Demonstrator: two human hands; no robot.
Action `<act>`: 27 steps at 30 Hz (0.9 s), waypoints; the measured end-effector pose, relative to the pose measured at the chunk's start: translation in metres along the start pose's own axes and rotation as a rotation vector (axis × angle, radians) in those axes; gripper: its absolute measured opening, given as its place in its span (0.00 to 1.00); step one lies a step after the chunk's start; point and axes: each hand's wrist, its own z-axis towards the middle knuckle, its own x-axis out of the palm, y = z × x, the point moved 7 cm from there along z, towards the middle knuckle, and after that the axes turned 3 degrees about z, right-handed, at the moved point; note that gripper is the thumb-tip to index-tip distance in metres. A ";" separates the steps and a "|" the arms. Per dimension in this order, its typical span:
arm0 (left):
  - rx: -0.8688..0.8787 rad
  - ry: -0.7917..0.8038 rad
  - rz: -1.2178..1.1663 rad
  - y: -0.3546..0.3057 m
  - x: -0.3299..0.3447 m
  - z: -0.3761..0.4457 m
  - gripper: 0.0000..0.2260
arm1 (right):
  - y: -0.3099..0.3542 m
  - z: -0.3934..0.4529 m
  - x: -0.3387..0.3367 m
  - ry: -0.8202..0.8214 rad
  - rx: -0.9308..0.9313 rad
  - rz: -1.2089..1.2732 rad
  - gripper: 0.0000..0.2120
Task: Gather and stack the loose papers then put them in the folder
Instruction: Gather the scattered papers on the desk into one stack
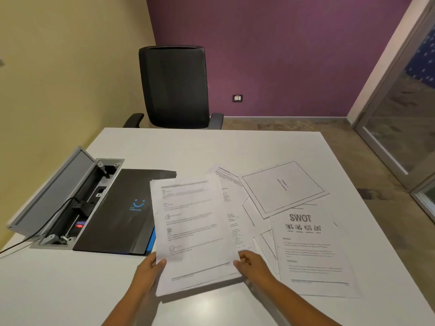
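The left hand [150,267] and right hand [249,261] each pinch a side edge of a small stack of papers [193,231], lifted off the white table [235,144]. Just left of the left hand lies the closed black folder [117,215]. Right of the right hand, several loose sheets [308,245] lie overlapping and skewed. Held only at the lower edges, the stack may sag or fan apart.

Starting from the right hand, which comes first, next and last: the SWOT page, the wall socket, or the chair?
From the right hand:
1. SWOT page, just to its right on the table.
2. Chair, past the table's far edge.
3. Wall socket, low on the purple wall behind.
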 end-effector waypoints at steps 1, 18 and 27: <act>0.034 0.009 -0.041 -0.006 0.000 0.000 0.13 | 0.007 -0.003 -0.005 -0.026 -0.036 0.079 0.01; 0.413 0.106 -0.127 -0.092 0.024 -0.024 0.17 | 0.066 -0.004 -0.022 -0.033 -0.288 0.143 0.11; 0.373 0.104 -0.150 -0.096 0.026 -0.031 0.11 | 0.063 -0.004 -0.015 -0.052 -0.231 0.142 0.16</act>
